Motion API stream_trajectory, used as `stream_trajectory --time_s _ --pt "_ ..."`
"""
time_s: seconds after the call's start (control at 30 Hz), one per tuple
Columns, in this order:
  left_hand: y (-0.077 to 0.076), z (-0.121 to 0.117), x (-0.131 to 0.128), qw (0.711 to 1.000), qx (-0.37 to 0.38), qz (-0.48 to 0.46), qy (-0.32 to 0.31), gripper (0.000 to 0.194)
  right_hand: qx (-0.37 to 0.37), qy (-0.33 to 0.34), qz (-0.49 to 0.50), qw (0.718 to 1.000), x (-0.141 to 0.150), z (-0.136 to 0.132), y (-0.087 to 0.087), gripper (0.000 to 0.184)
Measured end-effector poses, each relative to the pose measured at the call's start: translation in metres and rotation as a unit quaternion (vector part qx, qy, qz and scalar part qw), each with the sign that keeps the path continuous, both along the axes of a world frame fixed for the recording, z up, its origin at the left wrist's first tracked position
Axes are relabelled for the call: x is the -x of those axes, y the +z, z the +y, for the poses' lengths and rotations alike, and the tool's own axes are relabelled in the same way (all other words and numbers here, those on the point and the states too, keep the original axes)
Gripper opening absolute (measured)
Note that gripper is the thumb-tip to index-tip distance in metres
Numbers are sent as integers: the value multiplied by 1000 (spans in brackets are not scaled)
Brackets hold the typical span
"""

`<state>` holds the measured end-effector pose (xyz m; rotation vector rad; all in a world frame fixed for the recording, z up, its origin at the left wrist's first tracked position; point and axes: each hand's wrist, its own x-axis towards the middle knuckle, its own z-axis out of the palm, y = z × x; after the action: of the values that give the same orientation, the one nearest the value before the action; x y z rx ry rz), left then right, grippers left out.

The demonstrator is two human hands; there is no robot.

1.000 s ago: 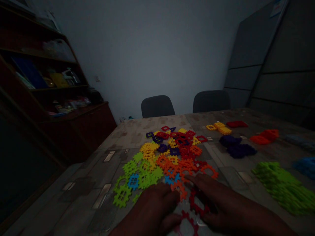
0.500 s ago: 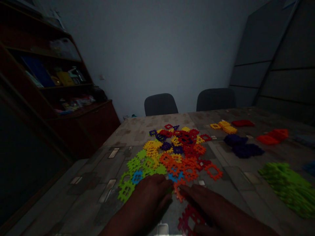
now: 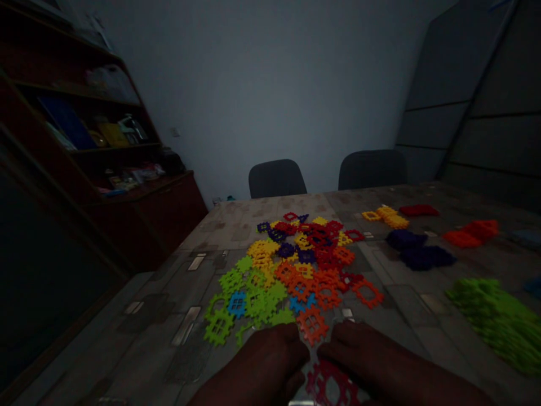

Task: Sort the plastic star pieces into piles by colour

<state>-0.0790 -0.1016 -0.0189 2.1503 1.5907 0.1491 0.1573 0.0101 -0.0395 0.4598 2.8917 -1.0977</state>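
Fingers (image 3: 298,354) of my left hand (image 3: 271,351) and right hand (image 3: 364,348) curl partway, any hold unclear; red piece (image 3: 319,380) between them, orange piece (image 3: 313,323) just beyond.

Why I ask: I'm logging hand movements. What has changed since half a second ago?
The left hand has drawn back toward the person, uncovering lime-green pieces; the right hand has also drawn back, off the orange window piece. Whether either hand gripped or let go of anything is too dark to tell. The purple stacks and lime-green stack stayed put.
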Motion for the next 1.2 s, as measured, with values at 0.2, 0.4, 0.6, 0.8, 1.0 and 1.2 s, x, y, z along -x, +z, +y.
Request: stream_trajectory --time_s 0.2,0.4,0.6,0.8,1.0,1.2 --pt "1 2 -1 997 5 -72 4 30 -35 -15 -23 999 19 -6 -1 57" --pt "13 1 -3 993 12 -110 33 38 -34 -19 -41 998 21 -10 2 66" --pt "-15 3 -19 995 22 -3 97 44 7 -112 4 994 -6 16 -5 60" --pt "-63 5 -31 989 -85 107 49 42 -193 -266 55 943 -18 78 -29 36" --pt "-72 7 -22 988 -131 84 7 67 -226 -268 65 934 -5 84 -46 43" --pt "-61 8 -18 990 -122 71 -22 69 -239 -257 70 934 2 84 -58 53"
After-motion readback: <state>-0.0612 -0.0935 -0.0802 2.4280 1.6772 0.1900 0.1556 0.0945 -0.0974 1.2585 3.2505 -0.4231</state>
